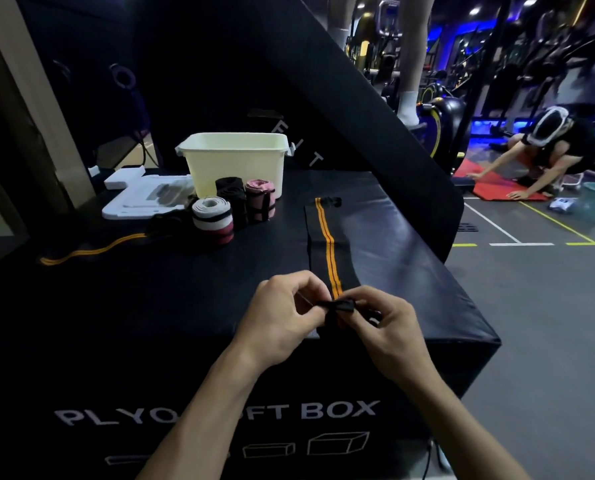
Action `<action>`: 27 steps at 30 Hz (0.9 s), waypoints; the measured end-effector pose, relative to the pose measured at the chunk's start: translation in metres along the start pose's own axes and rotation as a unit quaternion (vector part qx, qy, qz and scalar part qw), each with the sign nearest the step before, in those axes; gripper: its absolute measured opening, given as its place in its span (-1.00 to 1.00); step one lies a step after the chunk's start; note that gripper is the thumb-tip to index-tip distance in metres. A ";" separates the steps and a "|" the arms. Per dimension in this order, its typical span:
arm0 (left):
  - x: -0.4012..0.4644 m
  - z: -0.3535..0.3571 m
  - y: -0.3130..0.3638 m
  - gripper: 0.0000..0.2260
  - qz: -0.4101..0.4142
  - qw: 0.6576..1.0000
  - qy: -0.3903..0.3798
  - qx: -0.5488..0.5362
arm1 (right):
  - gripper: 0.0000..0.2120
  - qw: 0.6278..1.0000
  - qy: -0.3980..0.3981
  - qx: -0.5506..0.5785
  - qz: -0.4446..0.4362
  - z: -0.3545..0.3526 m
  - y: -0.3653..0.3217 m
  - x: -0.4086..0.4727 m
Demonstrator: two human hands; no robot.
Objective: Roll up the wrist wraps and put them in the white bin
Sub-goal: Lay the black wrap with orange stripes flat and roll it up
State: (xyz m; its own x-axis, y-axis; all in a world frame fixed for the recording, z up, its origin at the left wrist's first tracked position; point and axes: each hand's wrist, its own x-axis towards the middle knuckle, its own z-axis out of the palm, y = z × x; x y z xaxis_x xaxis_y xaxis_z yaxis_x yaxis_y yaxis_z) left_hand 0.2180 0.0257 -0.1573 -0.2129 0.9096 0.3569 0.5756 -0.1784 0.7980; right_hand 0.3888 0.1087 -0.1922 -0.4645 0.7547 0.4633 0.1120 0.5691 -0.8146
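A black wrist wrap with two orange stripes [327, 237] lies stretched out flat on the black plyo soft box [185, 306], running away from me. My left hand [285, 317] and my right hand [382, 323] both pinch its near end, which is folded into a small tight roll between my fingertips. The white bin [235, 161] stands at the back of the box top. In front of it stand three rolled wraps: a white, black and pink one [212, 220], a black one [232, 199] and a pink one [259, 199].
Another black wrap with orange stripes [92, 252] trails unrolled at the left. A white foam tray [133, 195] lies left of the bin. A black pad [323, 98] leans behind. On the gym floor at the right, a person [545, 147] crouches over a red mat.
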 end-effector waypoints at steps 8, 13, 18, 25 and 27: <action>0.001 -0.005 -0.002 -0.90 0.043 0.999 0.028 -0.001 | -0.93 1.000 -0.008 -0.010 -0.010 0.003 -0.002 0.001; 0.001 0.002 0.001 -0.93 0.052 0.996 0.077 -0.002 | -0.78 0.998 0.003 -0.049 -0.036 0.000 0.006 0.001; 0.003 -0.005 -0.008 -0.86 0.122 0.986 0.028 0.112 | -0.77 0.994 0.018 -0.093 -0.063 -0.002 0.012 0.000; -0.005 0.003 -0.004 -0.95 0.170 0.951 0.106 0.236 | -0.74 0.955 0.041 -0.249 -0.157 0.004 0.003 0.000; -0.006 0.003 -0.003 -0.97 0.166 0.955 0.089 0.229 | -0.78 0.960 0.023 -0.237 -0.147 0.004 -0.001 -0.003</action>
State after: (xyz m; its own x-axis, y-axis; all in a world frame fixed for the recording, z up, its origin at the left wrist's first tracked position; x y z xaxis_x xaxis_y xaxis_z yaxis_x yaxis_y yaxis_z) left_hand 0.2194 0.0222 -0.1633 -0.0669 0.7458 0.6629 0.9106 -0.2259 0.3460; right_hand 0.3866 0.1042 -0.1944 -0.4994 0.5457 0.6729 0.3744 0.8364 -0.4004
